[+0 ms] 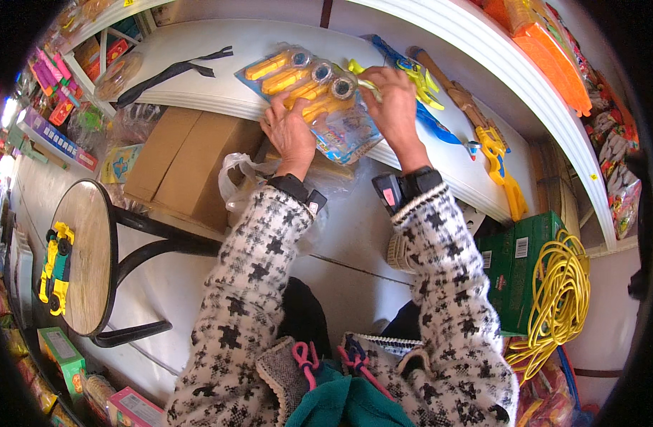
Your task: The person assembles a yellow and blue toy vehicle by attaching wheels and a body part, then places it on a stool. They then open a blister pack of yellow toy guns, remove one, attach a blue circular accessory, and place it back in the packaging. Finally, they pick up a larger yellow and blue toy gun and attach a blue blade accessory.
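Arms (447,277) outstretched, left hand (291,135) on packaged toys (318,92)

The pack (309,94) holds a slanting row of yellow toys (271,67) with round, clear-and-dark ends (321,72), under clear plastic on blue printed card. It lies across the white shelf (198,37), its right end reaching the shelf's near edge.

Yellow toys (289,81) show just beyond the left hand (291,135), a lime toy (422,84) just right of the right hand (392,103), a brown box (188,160) left of the left hand, and black-patterned white sleeves (259,245) behind both hands.
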Tool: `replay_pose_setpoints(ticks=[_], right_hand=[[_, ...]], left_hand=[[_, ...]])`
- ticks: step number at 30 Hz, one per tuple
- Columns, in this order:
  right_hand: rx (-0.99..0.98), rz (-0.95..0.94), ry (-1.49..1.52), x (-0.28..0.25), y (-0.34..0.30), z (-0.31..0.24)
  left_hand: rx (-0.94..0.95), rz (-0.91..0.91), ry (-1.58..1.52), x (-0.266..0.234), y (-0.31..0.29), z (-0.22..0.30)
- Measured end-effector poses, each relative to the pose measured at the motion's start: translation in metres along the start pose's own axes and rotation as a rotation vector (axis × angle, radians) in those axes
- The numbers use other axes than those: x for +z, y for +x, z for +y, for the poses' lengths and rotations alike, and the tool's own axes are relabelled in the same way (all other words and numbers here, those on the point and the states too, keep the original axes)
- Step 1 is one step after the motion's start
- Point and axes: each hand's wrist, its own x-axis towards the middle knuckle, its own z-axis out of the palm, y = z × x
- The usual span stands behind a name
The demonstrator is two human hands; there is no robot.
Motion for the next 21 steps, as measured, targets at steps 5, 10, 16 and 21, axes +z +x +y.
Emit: replay_pose_setpoints(ticks=[5, 10, 16, 21], right_hand=[[0.11, -0.278, 0.082, 0.018, -0.01, 0.0], [0.09, -0.192, 0.065, 0.033, -0.032, -0.003], [0.019, -0.326, -0.074, 0.032, -0.04, -0.006], [-0.014, -0.372, -0.097, 0.031, -0.039, -0.002]], left_hand=[[0.001, -0.017, 0.067, -0.007, 0.0, 0.004], [0.005, -0.053, 0.067, -0.008, 0.002, 0.005], [0.046, -0.175, -0.083, -0.014, 0.004, -0.005], [0.0, -0.075, -0.181, -0.034, -0.003, -0.012]])
